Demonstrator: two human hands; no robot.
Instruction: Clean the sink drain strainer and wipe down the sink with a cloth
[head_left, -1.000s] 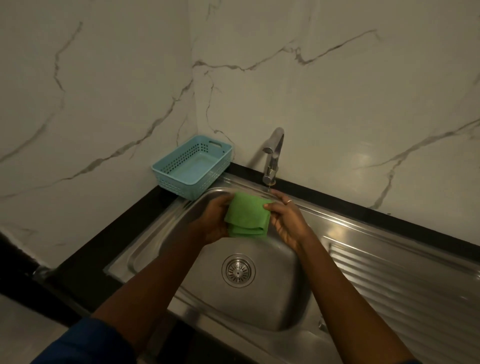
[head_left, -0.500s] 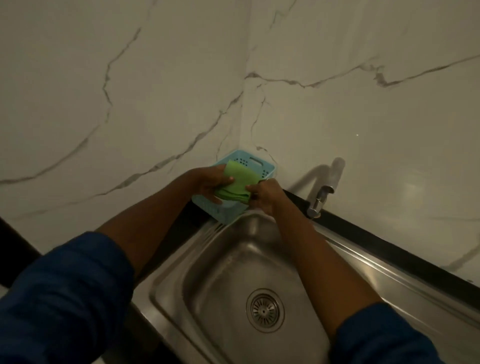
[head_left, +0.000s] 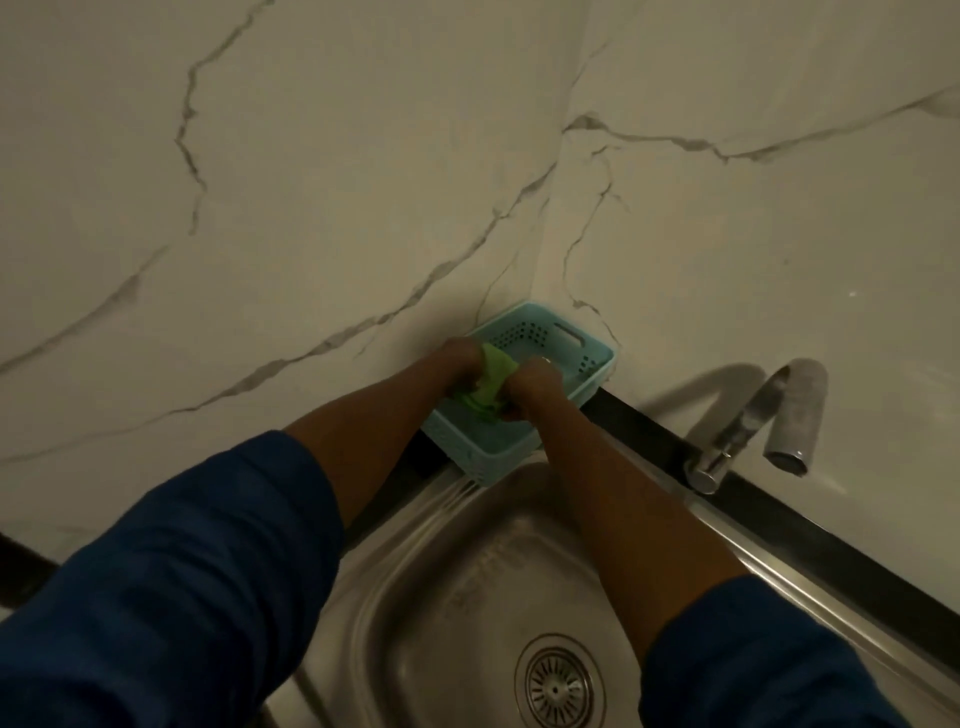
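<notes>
A green cloth (head_left: 488, 387) is bunched between both hands over the light blue basket (head_left: 566, 343) in the wall corner. My left hand (head_left: 454, 361) grips its left side and my right hand (head_left: 532, 387) grips its right side, fingers curled tight. Below them lies the steel sink (head_left: 452, 571), with the round drain strainer (head_left: 558, 686) seated in its bottom. Part of the cloth is hidden by my fingers.
A chrome tap (head_left: 753, 421) stands at the back right of the basin on a black counter strip (head_left: 779, 514). White marble walls meet in the corner behind the basket. The sink's ribbed edge (head_left: 452, 493) lies just under the basket.
Both hands carried the cloth from above the basin, under the tap, left to the basket. The cloth is now squeezed into a tighter bunch. The view has tilted down and closer.
</notes>
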